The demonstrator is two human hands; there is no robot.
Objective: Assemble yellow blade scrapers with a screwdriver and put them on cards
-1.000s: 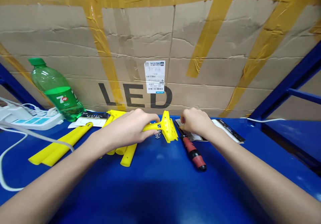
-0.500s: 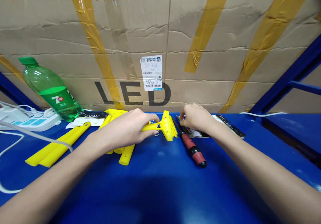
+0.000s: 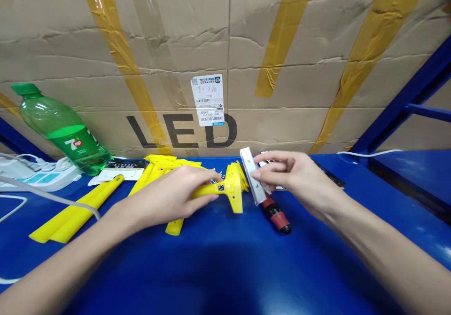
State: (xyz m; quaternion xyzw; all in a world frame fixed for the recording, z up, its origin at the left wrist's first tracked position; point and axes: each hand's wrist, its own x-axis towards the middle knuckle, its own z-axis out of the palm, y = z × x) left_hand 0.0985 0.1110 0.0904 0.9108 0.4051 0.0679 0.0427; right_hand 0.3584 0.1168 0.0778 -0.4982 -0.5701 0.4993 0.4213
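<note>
Head view: the left hand [image 3: 165, 196] lies curled over the handle of a yellow plastic scraper [image 3: 211, 191], its fingers wrapped closed around the grip, with the flared, ribbed head [image 3: 235, 188] just beyond the fingertips. The scraper sits at the far edge of a blue metal workbench [image 3: 225, 268], near the middle. The right hand [image 3: 298, 176] pinches a narrow silver metal strip [image 3: 252, 176] between thumb and fingertips, holding it tilted just right of the scraper head, with the other fingers loosely spread. Below that hand, a red-and-black screwdriver handle [image 3: 276, 216] lies on the bench. More yellow plastic handles [image 3: 66, 221] lie to the left, near a white power strip [image 3: 28, 178] and a green 7UP bottle [image 3: 59, 129] lying tilted against a brown cardboard box [image 3: 176, 61], which is printed "LED" and crossed with yellow tape. A black-and-white printed card [image 3: 120, 167] sits at the far left.
</note>
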